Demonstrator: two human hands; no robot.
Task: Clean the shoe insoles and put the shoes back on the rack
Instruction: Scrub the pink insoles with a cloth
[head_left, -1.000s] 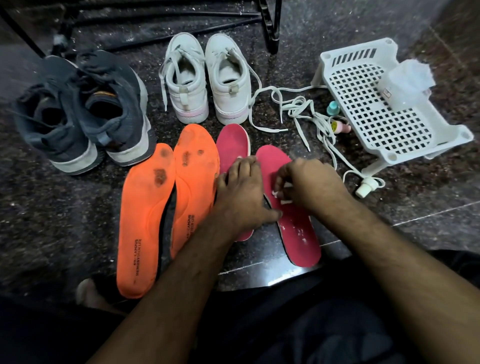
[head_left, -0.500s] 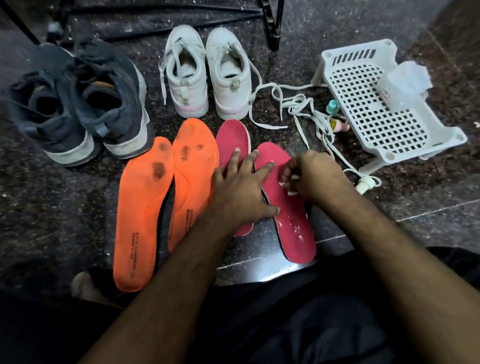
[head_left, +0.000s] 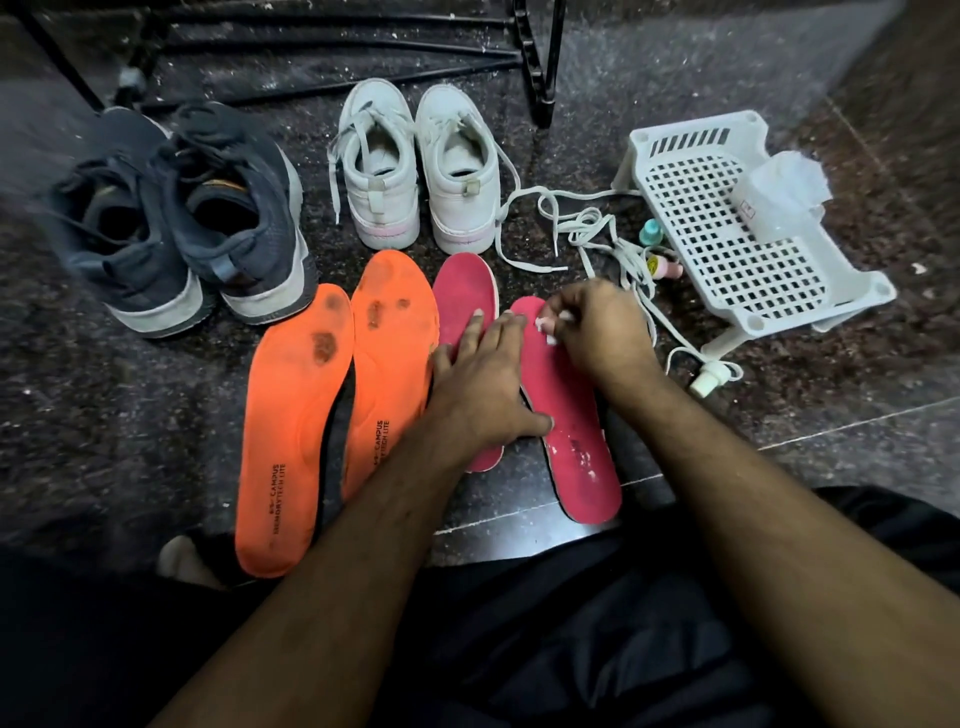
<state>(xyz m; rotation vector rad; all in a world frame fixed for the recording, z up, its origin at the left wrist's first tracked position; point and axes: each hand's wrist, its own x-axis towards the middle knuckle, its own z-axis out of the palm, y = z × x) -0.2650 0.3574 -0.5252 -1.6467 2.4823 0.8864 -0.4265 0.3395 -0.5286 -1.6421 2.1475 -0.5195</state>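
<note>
Two orange insoles (head_left: 291, 431) with dark stains and two pink insoles lie side by side on the dark stone floor. My left hand (head_left: 480, 382) lies flat with straight fingers across both pink insoles. My right hand (head_left: 597, 332) pinches a small white wad (head_left: 548, 328) against the toe end of the right pink insole (head_left: 576, 441), which carries white flecks near its heel. The left pink insole (head_left: 462, 306) is partly under my left hand. Dark grey sneakers (head_left: 176, 223) stand at the left, white sneakers (head_left: 415, 171) behind the insoles.
A white perforated plastic rack (head_left: 727, 228) lies at the right with a clear plastic packet (head_left: 784, 192) on it. Loose white laces (head_left: 587, 234) and small bottles (head_left: 660, 260) lie beside it. Black metal legs (head_left: 540, 62) stand at the back. My dark-clothed legs fill the foreground.
My right hand has moved with the wad from the middle of the right pink insole up to its toe end. My left hand's fingers have spread and straightened over the pink insoles.
</note>
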